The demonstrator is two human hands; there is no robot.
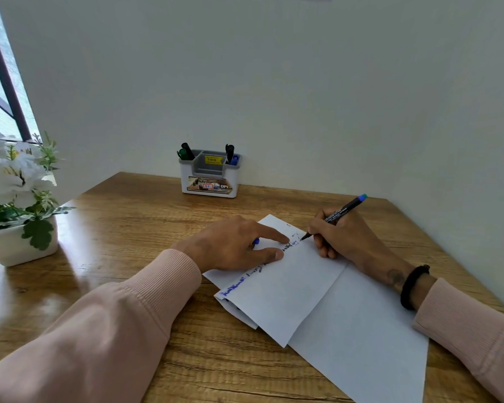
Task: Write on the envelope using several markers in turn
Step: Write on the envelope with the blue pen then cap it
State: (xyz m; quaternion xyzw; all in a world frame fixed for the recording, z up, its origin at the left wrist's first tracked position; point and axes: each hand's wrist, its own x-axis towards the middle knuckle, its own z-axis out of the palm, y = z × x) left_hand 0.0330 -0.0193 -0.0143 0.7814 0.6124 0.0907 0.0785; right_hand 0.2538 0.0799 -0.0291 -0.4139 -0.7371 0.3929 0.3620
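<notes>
A white envelope [297,286] lies slanted on the wooden table, its flap opened toward the lower right. Blue and black handwriting runs along its upper left edge. My right hand [344,237] grips a black marker [339,215] with a blue end, its tip touching the envelope near the far corner. My left hand [239,242] presses on the envelope's left part, index finger and thumb stretched toward the writing. A blue cap [255,241] peeks out from under the left hand's fingers.
A white and grey pen holder [210,181] stands against the back wall with several markers in its side slots. A white pot of white flowers [15,199] sits at the table's left edge. A wall runs close along the right side.
</notes>
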